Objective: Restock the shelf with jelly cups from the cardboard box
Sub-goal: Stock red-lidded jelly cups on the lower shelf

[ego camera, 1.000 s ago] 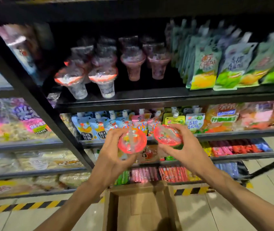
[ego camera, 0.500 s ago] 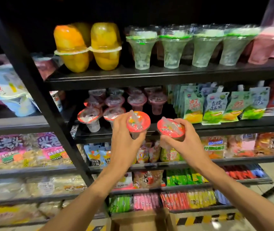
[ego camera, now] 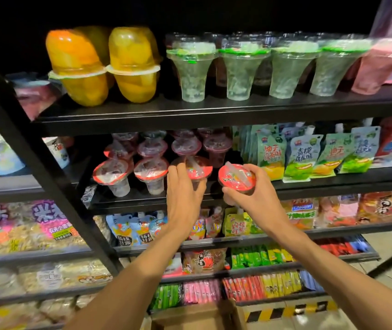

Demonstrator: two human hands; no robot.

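My left hand (ego camera: pixel 183 194) grips a red-lidded jelly cup (ego camera: pixel 197 169) at the front of the black shelf (ego camera: pixel 333 184), right of two red-lidded cups (ego camera: pixel 151 171) standing there. My right hand (ego camera: pixel 254 198) holds a second red-lidded jelly cup (ego camera: pixel 236 177) just in front of the shelf edge, tilted toward me. More pink-lidded cups (ego camera: pixel 186 146) stand in rows behind. The top edge of the cardboard box (ego camera: pixel 197 317) shows at the bottom, between my forearms.
Green drink pouches (ego camera: pixel 302 158) fill the shelf's right side. Above stand clear green-lidded cups (ego camera: pixel 242 70) and orange fruit cups (ego camera: pixel 80 67). A black slanted upright (ego camera: pixel 47 167) borders the left. Lower shelves carry snack packs and candy sticks.
Both hands have risen from over the box to the shelf. My left hand has pushed its cup in over the shelf front; my right hand trails just outside the edge.
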